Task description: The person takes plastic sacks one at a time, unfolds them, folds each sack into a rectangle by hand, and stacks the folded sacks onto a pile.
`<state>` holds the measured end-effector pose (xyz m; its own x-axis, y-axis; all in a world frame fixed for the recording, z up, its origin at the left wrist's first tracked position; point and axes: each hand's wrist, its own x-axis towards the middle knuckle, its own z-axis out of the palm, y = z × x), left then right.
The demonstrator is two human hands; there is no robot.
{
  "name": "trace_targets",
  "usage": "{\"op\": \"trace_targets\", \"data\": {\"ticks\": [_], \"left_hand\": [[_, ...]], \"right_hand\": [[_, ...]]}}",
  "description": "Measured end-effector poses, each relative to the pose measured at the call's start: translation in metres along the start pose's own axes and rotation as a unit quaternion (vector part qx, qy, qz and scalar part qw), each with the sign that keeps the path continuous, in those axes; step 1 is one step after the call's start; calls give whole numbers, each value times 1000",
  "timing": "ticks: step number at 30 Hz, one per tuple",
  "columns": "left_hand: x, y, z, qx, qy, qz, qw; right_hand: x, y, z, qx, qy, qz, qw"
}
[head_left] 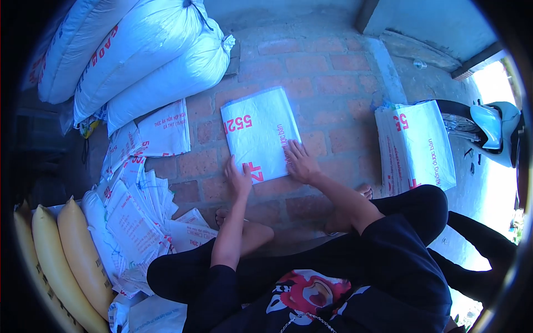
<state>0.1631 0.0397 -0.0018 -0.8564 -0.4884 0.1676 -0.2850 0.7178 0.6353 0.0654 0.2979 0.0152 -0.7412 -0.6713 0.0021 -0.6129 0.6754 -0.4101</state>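
A flat, folded white woven sack (261,130) with red printing lies on the brick floor in front of me. My left hand (239,177) rests on its near left edge, fingers stretched out. On the near right part of the same sack, my right hand (301,162) lies flat with its fingers apart. Neither hand grips anything. To the right stands a thick stack of folded sacks (430,147) with similar red print. Loose, creased sacks (133,219) are heaped on the left beside my knee.
Large, full white sacks (147,47) are piled at the upper left. Several yellow filled sacks (86,250) lean at the lower left. A motorbike (494,130) is parked beyond the stack on the right. Brick floor (341,141) surrounds the folded sack.
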Motion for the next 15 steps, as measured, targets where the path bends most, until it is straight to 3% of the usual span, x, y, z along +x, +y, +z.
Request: {"op": "trace_targets", "data": {"ticks": [2,3,5,6,7,8,9,10,11,13,15], "left_hand": [[1,1,2,-22,9,-61,998],[5,0,6,-101,-1,-125,987],[17,-12,16,-206,-49,-225,951],[21,-7,13,-298,-99,-277,908],[26,2,8,-383,-149,-326,852],[31,12,4,-461,-199,-369,782],[32,25,1,-492,-209,-396,746],[32,33,3,-508,-218,-406,728],[32,43,7,-524,-227,-415,708],[31,72,8,-544,-249,-419,683],[24,103,1,-551,-270,-413,673]], "right_hand": [[-20,-16,-3,17,57,28,998],[-30,-28,-17,52,80,30,995],[-43,-55,-29,173,17,164,971],[-47,-69,-30,233,-16,229,945],[-49,-84,-26,324,17,364,873],[-47,-99,-21,405,51,487,772],[-45,-108,-18,474,85,594,645],[-46,-106,-8,542,101,610,569],[-44,-101,0,604,118,618,489],[-43,-84,-8,750,125,543,357],[-35,-53,-28,890,99,367,252]]}}
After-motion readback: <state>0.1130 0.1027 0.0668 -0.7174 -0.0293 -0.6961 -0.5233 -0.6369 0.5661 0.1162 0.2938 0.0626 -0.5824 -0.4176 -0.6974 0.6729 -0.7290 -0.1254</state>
